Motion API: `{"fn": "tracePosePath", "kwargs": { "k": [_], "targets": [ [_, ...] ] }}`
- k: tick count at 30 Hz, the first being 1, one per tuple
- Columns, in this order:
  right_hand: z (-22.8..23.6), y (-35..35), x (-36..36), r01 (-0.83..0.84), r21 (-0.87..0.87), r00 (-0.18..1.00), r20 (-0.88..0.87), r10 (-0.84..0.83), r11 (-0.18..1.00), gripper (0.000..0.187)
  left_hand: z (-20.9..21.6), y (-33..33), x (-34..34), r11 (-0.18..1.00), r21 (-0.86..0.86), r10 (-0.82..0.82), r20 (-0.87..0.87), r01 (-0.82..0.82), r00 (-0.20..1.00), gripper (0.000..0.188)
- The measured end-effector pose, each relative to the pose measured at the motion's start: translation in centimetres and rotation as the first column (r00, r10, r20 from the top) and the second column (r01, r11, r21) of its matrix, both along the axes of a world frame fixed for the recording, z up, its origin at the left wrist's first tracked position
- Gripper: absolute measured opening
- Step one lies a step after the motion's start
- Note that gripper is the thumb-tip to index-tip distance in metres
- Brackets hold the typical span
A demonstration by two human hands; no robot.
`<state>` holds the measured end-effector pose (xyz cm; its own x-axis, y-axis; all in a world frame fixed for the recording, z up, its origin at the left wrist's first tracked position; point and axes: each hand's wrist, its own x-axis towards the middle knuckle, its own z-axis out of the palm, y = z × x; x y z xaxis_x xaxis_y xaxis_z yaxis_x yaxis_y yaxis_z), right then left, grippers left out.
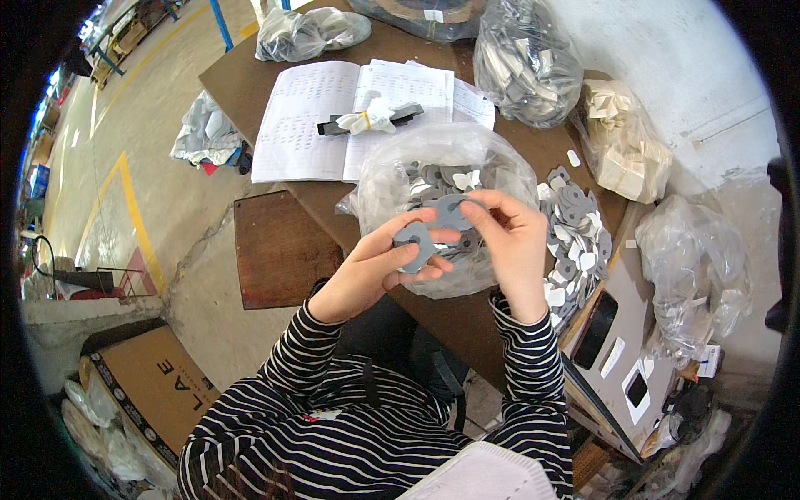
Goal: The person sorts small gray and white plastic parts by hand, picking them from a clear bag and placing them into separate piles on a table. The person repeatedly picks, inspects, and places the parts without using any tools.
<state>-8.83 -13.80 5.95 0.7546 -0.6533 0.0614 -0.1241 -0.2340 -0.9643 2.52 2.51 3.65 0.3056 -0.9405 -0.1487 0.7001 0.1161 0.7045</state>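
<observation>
Head view: with the left hand (382,260) we are gripping a first gray piece (423,248) under the thumb, while with the right hand (510,233) we are pinching a second gray piece (450,213) just beyond it and slightly rightward, above the plastic bag (498,157).

Passable brown table strip (321,204) left of clear bag (510,171), grey pile (575,237) blocking right, notebook (302,125) beyond

The right hand (515,237) partly hid a grey piece (451,212), the top edge cropped a plastic-wrapped bundle (417,27) at twelve o'clock, and notebook (287,146) writing at eleven seemed illegibly small.
</observation>
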Motion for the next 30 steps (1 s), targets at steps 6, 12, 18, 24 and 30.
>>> {"fn": "tracePosePath", "kwargs": {
  "k": [6, 12, 18, 24, 30],
  "targets": [
    [-0.5, -1.2, 0.2, 0.063, -0.560, 0.997, 0.076, -0.024, 0.826, 0.023, -1.0, -0.7, 0.2, 0.993, 0.094, 0.034, 0.347, -0.071, 0.937, 0.033],
    [-0.1, 1.0, -0.5, -0.184, -0.215, 0.983, -0.031, 0.181, 0.959, 0.014, -1.7, -1.1, -0.2, 0.980, 0.176, -0.001, 0.489, -0.097, 0.872, 0.031],
    [-0.6, -0.5, -1.0, -0.036, -0.021, 0.999, 0.033, 0.037, 0.999, 0.015, 0.2, -0.5, 0.3, 1.000, -0.010, 0.004, -0.095, -0.005, 0.996, 0.047],
    [-0.5, -1.5, -0.7, 0.004, -0.567, 1.000, -0.019, -0.017, 0.824, 0.025, 0.3, -0.5, 0.4, 0.996, 0.084, -0.012, 0.097, 0.004, 0.995, 0.046],
    [0.6, 0.8, -0.9, -0.220, -0.283, 0.975, -0.051, 0.214, 0.934, 0.028, -1.0, -1.1, -0.3, 0.993, 0.103, 0.024, 0.310, -0.058, 0.951, 0.028]
  ]
}}
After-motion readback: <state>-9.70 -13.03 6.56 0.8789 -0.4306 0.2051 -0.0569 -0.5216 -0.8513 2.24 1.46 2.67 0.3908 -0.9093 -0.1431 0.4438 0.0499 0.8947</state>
